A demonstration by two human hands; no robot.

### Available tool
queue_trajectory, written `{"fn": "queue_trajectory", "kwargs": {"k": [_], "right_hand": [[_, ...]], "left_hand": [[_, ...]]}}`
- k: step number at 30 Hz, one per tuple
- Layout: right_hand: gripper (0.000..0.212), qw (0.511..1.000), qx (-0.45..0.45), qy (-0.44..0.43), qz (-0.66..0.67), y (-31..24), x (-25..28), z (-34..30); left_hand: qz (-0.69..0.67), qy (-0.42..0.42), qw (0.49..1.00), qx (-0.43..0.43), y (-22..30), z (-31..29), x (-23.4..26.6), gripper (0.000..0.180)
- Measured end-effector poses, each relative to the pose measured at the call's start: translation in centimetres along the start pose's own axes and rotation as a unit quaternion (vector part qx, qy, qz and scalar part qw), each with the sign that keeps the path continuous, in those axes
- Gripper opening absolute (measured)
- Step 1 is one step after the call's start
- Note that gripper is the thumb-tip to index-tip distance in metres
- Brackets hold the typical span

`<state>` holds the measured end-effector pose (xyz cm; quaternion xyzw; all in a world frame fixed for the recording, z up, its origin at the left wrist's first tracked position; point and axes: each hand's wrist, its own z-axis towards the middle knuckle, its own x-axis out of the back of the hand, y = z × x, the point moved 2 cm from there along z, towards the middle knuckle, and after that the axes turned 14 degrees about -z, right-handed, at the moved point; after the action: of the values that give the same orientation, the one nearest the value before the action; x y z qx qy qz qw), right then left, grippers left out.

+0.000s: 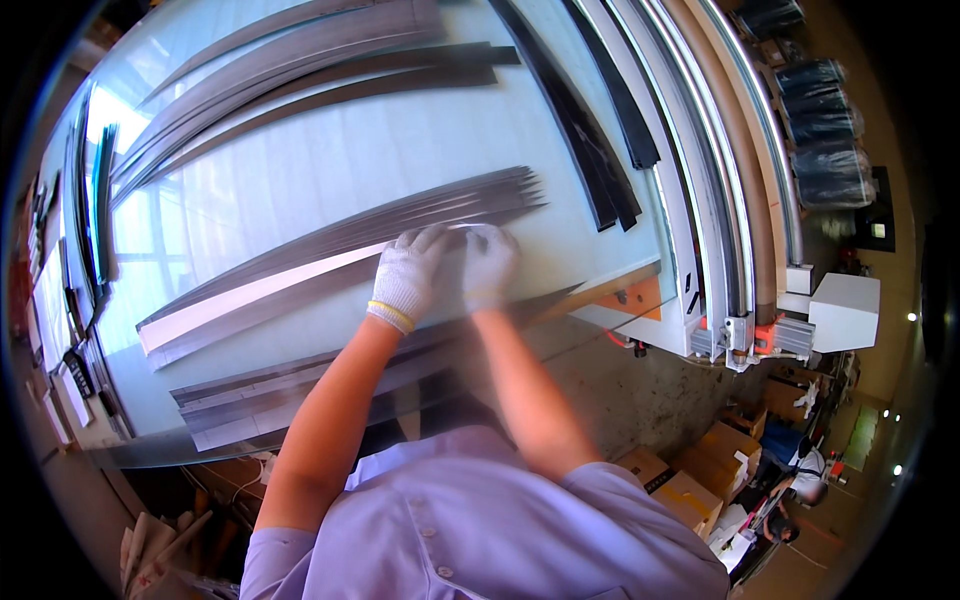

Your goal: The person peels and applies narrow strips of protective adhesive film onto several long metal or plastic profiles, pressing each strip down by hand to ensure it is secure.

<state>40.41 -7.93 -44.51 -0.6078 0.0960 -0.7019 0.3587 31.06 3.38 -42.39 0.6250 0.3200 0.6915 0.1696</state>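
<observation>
My left hand (405, 272), in a white knit glove with a yellow cuff edge, is closed with its fingertips on a long strip (270, 287) that has a pale pinkish-white face. Close beside it, my right hand (490, 262), gloved the same way and slightly blurred, has its fingers bent together at the strip's right end. A thin white edge shows between the two hands; what the right fingers pinch is hidden. Just beyond the hands, several dark grey strips (400, 212) lie fanned in a stack, their right ends staggered.
More grey strips (260, 400) lie near the front edge of the glossy pale table (330, 150). Dark strips (330, 85) cover its far side, and black strips (575, 120) its right. Metal rails (720, 150) run along the right; cardboard boxes (715, 460) stand below.
</observation>
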Motion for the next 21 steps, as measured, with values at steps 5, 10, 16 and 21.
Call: {"fn": "queue_trajectory", "kwargs": {"k": [5,10,16,21], "right_hand": [[0.008,0.996,-0.075,0.033,0.046,0.3,0.1,0.0],[0.011,0.991,-0.111,0.058,0.052,2.4,1.6,1.1],[0.012,0.994,-0.095,0.047,0.004,2.8,1.2,0.9],[0.012,0.995,-0.070,0.070,0.011,3.3,0.9,1.2]], "left_hand": [[0.046,0.018,0.999,-0.021,-0.3,0.6,-0.8,0.054],[0.081,0.015,0.997,-0.002,0.9,1.1,-0.8,0.055],[0.091,0.018,0.996,0.003,1.5,1.6,-1.2,0.056],[0.112,-0.012,0.993,0.025,2.5,2.8,-1.2,0.055]]}}
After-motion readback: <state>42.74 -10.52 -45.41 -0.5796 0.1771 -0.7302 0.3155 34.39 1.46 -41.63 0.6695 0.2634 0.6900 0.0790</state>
